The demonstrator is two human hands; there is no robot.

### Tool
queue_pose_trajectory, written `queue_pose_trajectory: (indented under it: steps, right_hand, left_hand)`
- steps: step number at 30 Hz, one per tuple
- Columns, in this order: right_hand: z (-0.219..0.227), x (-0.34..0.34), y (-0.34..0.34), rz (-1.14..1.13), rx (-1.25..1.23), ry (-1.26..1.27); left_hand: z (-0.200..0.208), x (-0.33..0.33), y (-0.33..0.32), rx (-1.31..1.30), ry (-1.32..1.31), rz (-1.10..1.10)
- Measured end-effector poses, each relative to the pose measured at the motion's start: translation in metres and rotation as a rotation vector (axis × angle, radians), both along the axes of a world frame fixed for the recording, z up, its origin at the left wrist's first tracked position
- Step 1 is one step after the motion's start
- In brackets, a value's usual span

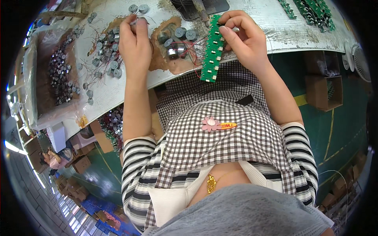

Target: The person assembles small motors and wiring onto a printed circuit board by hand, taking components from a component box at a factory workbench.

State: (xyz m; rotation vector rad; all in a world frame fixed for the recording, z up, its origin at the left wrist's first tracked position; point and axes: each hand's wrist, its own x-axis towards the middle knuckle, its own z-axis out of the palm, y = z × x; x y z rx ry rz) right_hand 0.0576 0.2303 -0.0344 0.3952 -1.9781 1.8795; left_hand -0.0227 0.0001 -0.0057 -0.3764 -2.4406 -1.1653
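Observation:
My right hand [248,43] pinches the upper right edge of a long green circuit board strip [212,55] between thumb and fingers. Red wires [192,49] run from the strip's left side to a cluster of small round silver motors [180,33] lying by it. My left hand [136,47] is raised over the table, thumb and fingers closed at their tips. Thin wire shows around those fingertips, but what they grip is too small to make out. Two loose motors [143,8] lie just beyond them.
Many wired motors [104,49] are scattered left of my left hand. A plastic-lined box [41,98] at the far left holds more. Stacked green boards [313,13] lie at the back right. A dark metal base [201,8] stands behind the strip. Below right sits a cardboard box [317,92].

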Motion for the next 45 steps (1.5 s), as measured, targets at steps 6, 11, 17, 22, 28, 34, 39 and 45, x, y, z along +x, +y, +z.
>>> queue_pose_trajectory:
  steps: [6,11,17,22,28,34,39,45]
  right_hand:
    - [-0.005,0.001,0.006,-0.007,0.002,0.006]
    - [0.000,0.004,0.003,0.070,-0.080,-0.008]
    - [-0.001,0.004,0.005,0.062,-0.047,-0.002]
    - [0.002,0.003,0.001,0.034,0.003,0.001]
    - [0.003,0.007,0.003,-0.002,0.060,-0.007]
    - [0.001,0.012,-0.003,0.041,0.138,0.078]
    - [-0.001,0.012,-0.005,-0.020,0.075,0.120]
    - [0.007,0.014,-0.007,0.044,0.072,0.113]
  left_hand:
    - [0.021,-0.035,-0.022,-0.244,0.390,0.034]
    - [0.047,-0.058,-0.042,-0.354,0.733,0.141]
    - [0.067,-0.063,-0.045,-0.192,0.709,0.209]
    - [0.090,-0.038,-0.037,0.163,0.696,0.136]
    - [0.033,0.035,0.014,0.497,-0.562,-0.421]
    - [0.016,0.057,0.034,0.529,-0.638,-0.394]
    - [0.012,0.056,0.039,0.411,-0.595,-0.413]
    - [0.010,0.053,0.049,0.429,-0.536,-0.427]
